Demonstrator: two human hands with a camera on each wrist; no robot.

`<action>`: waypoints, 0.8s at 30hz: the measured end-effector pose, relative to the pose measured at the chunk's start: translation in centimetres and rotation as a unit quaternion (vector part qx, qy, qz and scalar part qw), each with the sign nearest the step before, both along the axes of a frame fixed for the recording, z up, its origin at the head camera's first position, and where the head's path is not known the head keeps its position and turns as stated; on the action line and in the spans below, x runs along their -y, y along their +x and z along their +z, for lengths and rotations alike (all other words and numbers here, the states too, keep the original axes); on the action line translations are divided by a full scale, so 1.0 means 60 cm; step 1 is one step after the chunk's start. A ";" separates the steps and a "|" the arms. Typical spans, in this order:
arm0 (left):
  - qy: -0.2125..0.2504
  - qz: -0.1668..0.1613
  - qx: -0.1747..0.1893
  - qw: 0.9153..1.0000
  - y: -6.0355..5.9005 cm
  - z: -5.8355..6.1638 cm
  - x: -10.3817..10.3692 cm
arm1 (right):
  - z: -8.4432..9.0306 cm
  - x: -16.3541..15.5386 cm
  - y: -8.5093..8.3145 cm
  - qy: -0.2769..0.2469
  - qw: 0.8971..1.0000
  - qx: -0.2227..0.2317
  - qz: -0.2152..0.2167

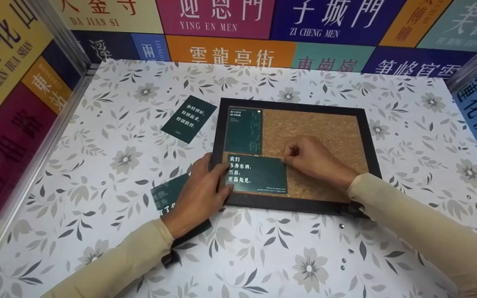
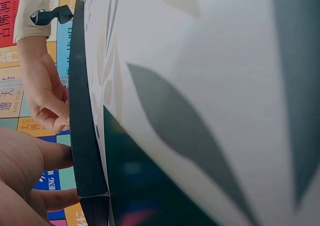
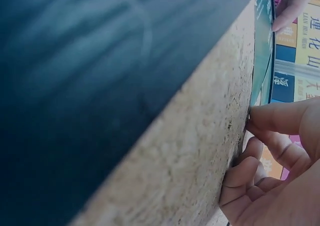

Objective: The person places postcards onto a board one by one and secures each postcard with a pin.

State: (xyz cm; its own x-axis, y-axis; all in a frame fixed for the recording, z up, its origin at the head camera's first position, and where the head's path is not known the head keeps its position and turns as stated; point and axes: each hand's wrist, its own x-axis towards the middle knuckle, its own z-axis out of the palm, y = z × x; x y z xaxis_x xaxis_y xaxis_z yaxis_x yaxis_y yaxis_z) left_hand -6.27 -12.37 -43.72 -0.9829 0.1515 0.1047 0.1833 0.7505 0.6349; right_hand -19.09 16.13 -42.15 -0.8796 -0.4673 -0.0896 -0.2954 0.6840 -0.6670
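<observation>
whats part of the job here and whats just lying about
In the job:
black-framed cork board, gripped by the left hand
lower green card, right hand at its corner
upper green card, on the board

Lying about:
loose green card beside the board
another green card, partly hidden by the left hand
Those two may belong too.

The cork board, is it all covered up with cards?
No, the cork board shows bare brown cork to the right of its two green cards.

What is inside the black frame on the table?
Cork board, with an upper green card and a lower green card on its left side. Cork beneath both cards, and behind the right hand and sleeve, is hidden.
</observation>
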 end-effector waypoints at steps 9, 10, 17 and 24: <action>0.002 0.005 0.016 1.000 -0.001 0.000 -0.001 | 0.000 0.004 0.008 0.048 0.997 -0.061 0.017; 0.003 0.006 0.019 1.000 -0.001 0.001 0.000 | -0.001 0.004 0.007 0.048 0.997 -0.062 0.022; -0.004 0.007 0.019 1.000 -0.002 0.000 0.000 | 0.004 -0.013 0.006 0.046 0.994 -0.056 0.078; -0.008 0.002 -0.012 1.000 -0.002 -0.005 0.000 | 0.009 -0.026 0.010 0.075 0.988 -0.062 0.117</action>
